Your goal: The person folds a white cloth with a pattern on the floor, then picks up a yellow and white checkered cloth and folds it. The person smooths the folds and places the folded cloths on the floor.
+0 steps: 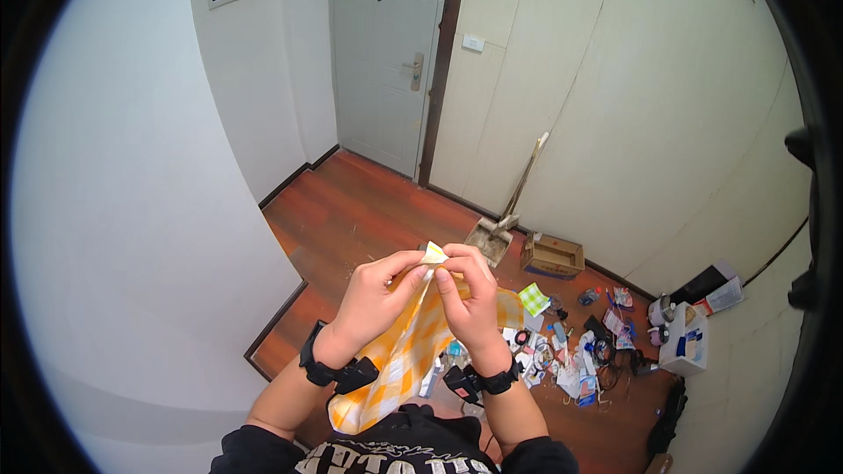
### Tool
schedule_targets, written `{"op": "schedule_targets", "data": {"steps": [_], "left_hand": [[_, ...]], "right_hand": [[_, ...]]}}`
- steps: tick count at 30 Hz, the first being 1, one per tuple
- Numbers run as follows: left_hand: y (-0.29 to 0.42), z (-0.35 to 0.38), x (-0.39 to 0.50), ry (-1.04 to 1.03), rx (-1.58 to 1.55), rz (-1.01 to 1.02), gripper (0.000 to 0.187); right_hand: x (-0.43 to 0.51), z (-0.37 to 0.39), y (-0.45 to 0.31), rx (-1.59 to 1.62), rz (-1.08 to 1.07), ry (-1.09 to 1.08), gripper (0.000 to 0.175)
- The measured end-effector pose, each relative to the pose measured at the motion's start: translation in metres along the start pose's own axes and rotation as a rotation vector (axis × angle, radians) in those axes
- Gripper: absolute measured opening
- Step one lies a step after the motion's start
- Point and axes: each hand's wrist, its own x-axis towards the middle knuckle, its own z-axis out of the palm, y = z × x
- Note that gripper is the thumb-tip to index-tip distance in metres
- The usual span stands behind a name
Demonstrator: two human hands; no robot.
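Observation:
A yellow-and-white checked cloth (pixel 402 349) hangs from between my two hands, down in front of my chest. My left hand (pixel 379 299) pinches its gathered top edge between thumb and fingers. Right beside it, my right hand (pixel 471 296) grips the same edge, so the fingertips of both hands almost meet. A small pale corner (pixel 433 253) of the cloth sticks up above the fingers. Both wrists wear black straps with dark box-shaped devices. Part of the cloth is hidden behind my hands and forearms.
Scattered papers, cables and small items (pixel 579 368) cover the wooden floor at right. A green checked cloth (pixel 534 299) lies there. An open cardboard box (pixel 553 255) and a dustpan (pixel 489 241) stand along the wall, near a grey door (pixel 388 66). A white box (pixel 685 342) sits further right.

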Motion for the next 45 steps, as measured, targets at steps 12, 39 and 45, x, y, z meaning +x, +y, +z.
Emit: {"op": "schedule_targets", "data": {"steps": [12, 39, 45], "left_hand": [[0.006, 0.013, -0.008, 0.038, -0.002, 0.047, 0.021], [-0.003, 0.011, -0.01, -0.071, 0.02, 0.092, 0.026], [-0.007, 0.007, -0.007, -0.154, 0.047, 0.104, 0.026]], "right_hand": [[-0.009, 0.003, -0.01, 0.403, 0.235, 0.049, 0.008], [-0.008, -0.019, -0.01, 0.606, 0.564, -0.075, 0.022], [-0.01, -0.026, -0.005, 0.619, 0.62, -0.166, 0.019]]}}
